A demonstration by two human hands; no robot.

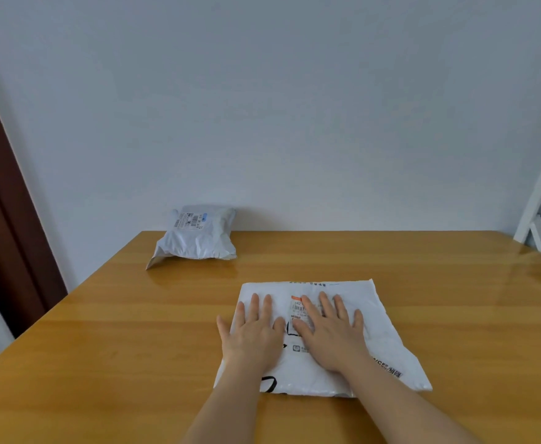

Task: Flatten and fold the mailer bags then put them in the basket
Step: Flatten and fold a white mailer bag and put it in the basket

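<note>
Early days: left hand [252,331] and right hand [330,331], each grip splayed flat, press the near mailer [387,341] on the table [134,347]. Puffy mailer [195,238] beyond it untouched; no basket visible.

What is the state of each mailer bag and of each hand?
Near mailer bag: lying flat on the table, pressed under both hands.
Far mailer bag: puffed up, untouched, by the wall.
Left hand: open, palm down on near bag.
Right hand: open, palm down on near bag.
</note>
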